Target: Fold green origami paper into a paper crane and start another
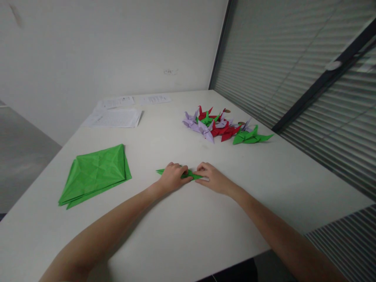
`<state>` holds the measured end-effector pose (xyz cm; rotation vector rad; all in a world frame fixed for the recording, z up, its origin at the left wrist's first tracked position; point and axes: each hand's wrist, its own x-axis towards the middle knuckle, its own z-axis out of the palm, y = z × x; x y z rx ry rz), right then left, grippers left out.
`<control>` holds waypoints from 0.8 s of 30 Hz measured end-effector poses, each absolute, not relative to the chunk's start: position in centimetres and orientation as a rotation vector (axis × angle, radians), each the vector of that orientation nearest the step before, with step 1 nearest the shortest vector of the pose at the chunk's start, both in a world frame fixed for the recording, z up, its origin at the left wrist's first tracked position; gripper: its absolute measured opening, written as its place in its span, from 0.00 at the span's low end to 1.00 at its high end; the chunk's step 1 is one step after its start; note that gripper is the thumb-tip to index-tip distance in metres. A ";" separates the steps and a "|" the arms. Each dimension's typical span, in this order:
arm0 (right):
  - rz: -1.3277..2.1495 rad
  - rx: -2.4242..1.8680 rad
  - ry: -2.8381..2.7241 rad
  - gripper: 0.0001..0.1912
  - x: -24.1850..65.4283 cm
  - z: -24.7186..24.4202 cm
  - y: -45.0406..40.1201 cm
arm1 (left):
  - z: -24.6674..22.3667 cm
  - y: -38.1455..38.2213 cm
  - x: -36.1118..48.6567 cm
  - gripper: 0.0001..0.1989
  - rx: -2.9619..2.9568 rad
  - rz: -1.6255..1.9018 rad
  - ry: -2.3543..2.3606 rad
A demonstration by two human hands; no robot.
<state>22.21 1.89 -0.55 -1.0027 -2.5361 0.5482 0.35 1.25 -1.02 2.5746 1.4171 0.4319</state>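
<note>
A narrow, folded piece of green origami paper lies on the white table between my hands. My left hand covers its middle, fingers curled and pressing it down, while a pointed tip sticks out to the left. At the right end my right hand pinches the paper between thumb and fingers. Part of the folded paper is hidden under my left hand. To the left lies a stack of creased green paper sheets, apart from both hands.
Several folded paper cranes in red, purple and green are grouped at the back right. Printed sheets lie at the back left of the white table. A wall stands behind; window blinds run along the right side.
</note>
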 end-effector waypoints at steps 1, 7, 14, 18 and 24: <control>0.475 -0.967 -2.586 0.10 22.1 -0.5 1.8 | -1.1 1.2 0.3 0.14 2.568 0.453 1.412; 0.124 -0.920 -2.706 0.10 21.8 -0.3 1.3 | -0.9 1.2 -0.2 0.10 2.549 0.590 1.341; 0.156 -0.950 -2.642 0.07 22.2 -0.8 1.9 | 0.0 2.1 -1.3 0.14 2.665 0.569 1.028; 0.123 -0.936 -2.639 0.09 22.5 -0.4 2.0 | -1.2 2.9 -1.8 0.14 2.656 0.607 0.933; 0.072 -0.764 -2.719 0.14 21.7 0.2 1.0 | -2.2 3.2 -1.7 0.15 2.583 0.662 0.931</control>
